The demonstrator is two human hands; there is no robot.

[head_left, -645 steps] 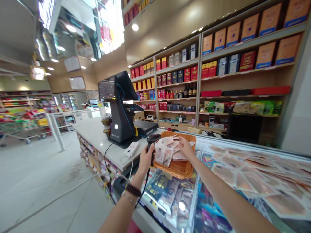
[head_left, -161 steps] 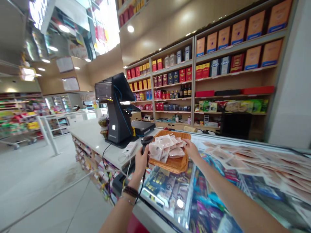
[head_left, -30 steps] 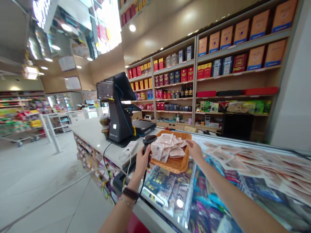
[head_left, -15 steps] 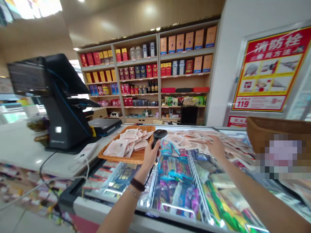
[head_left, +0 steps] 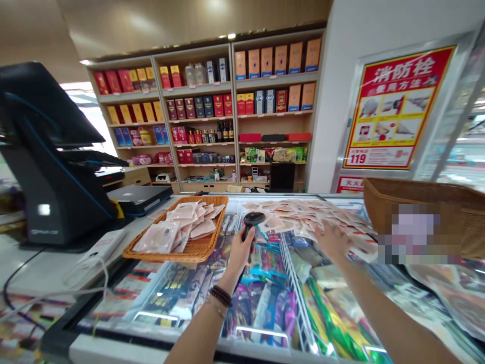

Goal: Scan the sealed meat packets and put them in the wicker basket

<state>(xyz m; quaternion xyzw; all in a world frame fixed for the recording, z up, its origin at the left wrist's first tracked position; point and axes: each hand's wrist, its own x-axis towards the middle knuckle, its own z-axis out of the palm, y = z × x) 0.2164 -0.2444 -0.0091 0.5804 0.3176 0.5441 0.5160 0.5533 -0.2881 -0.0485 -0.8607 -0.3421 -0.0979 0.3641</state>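
My left hand is wrapped round the handle of a black barcode scanner, its head raised over the glass top of a chest freezer. Flat, clear-and-pinkish packets lie in an overlapping spread on the glass. At the near right side of that spread, my right hand rests with fingers apart, seemingly touching the packets; whether a fingertip pins one I cannot make out. More packets of the same kind are heaped in a shallow orange wicker basket to the left of the scanner.
A brown basket stands on the freezer's right end. On the left counter are a black checkout terminal, a dark flat device and a white cable. Wire dividers and wrapped frozen goods show under the glass. Shelves of boxes stand behind.
The view has turned a little to the right. My left hand has shifted rightward with the scanner, away from the wicker basket. My right hand stays at the packet spread, its fingers slightly lower.
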